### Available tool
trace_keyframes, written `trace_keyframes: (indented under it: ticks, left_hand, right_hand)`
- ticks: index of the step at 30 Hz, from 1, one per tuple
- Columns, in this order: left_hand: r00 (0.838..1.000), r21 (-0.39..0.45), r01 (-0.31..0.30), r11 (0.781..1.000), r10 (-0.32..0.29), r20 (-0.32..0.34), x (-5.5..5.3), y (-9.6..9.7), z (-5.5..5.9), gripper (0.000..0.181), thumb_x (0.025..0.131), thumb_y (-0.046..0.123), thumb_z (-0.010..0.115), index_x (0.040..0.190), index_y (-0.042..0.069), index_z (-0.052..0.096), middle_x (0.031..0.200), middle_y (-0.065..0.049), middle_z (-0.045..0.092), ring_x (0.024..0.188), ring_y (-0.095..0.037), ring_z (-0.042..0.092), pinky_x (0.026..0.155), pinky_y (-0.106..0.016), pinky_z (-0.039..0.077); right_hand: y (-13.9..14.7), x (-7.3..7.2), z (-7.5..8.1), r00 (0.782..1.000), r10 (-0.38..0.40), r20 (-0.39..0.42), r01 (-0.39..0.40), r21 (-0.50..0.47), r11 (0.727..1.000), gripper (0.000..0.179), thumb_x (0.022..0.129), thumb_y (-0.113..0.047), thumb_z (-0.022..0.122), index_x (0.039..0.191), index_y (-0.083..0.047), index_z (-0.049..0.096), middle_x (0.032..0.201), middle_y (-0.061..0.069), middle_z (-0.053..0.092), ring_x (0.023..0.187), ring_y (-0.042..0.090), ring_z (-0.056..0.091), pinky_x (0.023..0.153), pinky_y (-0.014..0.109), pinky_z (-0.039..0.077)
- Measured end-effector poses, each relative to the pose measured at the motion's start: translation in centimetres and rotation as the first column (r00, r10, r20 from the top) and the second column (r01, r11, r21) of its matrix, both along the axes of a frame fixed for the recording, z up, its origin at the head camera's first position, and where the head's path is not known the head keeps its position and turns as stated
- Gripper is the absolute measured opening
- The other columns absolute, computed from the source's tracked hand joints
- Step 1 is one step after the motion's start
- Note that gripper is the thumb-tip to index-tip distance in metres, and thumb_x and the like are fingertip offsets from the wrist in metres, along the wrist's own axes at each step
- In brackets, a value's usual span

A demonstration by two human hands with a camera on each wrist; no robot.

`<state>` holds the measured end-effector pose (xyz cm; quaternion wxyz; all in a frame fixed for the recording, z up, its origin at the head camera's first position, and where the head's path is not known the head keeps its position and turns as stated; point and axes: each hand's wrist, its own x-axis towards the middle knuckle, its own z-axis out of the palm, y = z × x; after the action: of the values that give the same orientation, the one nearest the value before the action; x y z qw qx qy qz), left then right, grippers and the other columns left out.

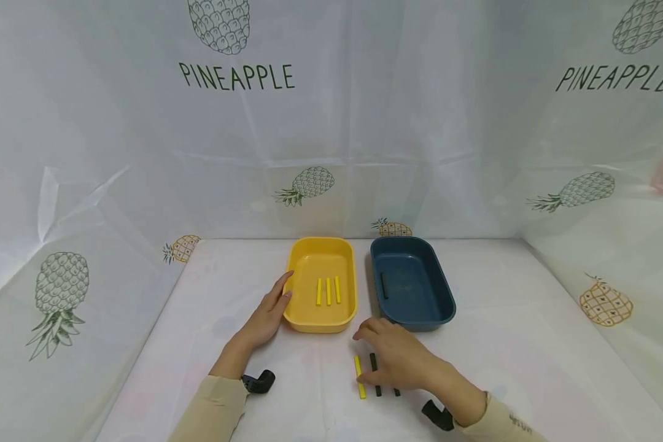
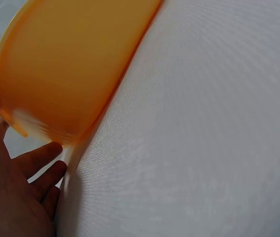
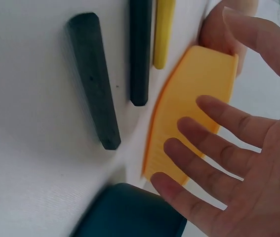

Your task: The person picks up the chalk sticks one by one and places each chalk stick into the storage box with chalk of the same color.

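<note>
My left hand (image 1: 265, 319) rests against the left side of a yellow tray (image 1: 319, 325), fingers extended and touching its rim and outer wall. Three short yellow sticks (image 1: 328, 291) lie side by side inside that tray. With fingers spread, my right hand (image 1: 400, 353) hovers over the loose sticks on the table, nothing in its grasp. Below it lie a yellow stick (image 1: 357, 367), a dark stick (image 1: 373, 361) and a second dark stick (image 3: 95, 84), mostly covered by the hand in the head view. One dark stick (image 1: 383, 286) lies in the blue tray (image 1: 447, 301).
The two trays stand side by side near the back of the white-covered table (image 1: 304, 393). A pineapple-printed sheet (image 1: 420, 123) hangs behind and along both sides. Black wrist devices (image 1: 259, 382) sit below each hand.
</note>
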<state>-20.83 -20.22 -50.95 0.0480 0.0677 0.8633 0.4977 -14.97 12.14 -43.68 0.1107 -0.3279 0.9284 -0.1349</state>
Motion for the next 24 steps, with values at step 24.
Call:
trace_keyframes:
  ticks: [24]
  left_hand:
    - [1.0,0.001,-0.001,1.0,0.001,0.02,0.0,0.0,0.1,0.052,0.112,0.05,0.036,0.161,0.051,0.02,0.173,-0.004,0.024,0.161,-0.035,0.019,0.129,-0.062,0.014]
  right_hand:
    - [-0.1,0.9,-1.3,0.999,0.032,0.013,-0.033,0.05,0.998,0.076,0.073,-0.058,0.089,0.134,-0.02,0.062,0.141,-0.004,0.055,0.128,0.019,0.051,0.109,0.049,0.049]
